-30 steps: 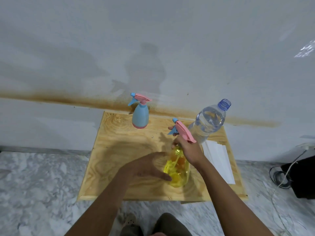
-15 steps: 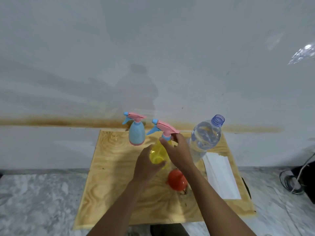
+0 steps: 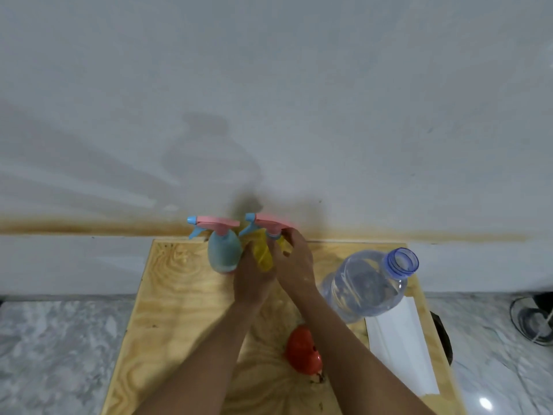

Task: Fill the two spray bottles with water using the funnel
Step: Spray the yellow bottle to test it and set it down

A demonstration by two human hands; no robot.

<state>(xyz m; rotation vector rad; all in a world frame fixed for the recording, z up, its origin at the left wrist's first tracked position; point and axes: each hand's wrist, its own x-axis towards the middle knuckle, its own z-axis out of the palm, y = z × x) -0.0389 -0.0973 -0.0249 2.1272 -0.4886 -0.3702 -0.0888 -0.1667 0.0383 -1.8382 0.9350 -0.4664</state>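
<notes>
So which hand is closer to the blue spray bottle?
Left. The left hand is right beside the blue spray bottle; the right hand, farther right, grips the yellow bottle.

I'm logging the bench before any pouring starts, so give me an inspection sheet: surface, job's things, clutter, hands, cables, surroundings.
Surface: plywood table top, bare grain, a few dark specks near the front.
Job's things: blue spray bottle upright at the back, trigger head on; yellow spray bottle beside it, head on; red funnel lying on the table, in no bottle; clear water bottle uncapped, holding water.
Clutter: white sheet at the right edge.
Hands: left hand grips the yellow bottle's body; right hand grips its neck under the head.
Cables: coiled cable on the floor, right.
Surroundings: white wall, brown stain band; marble floor.
</notes>
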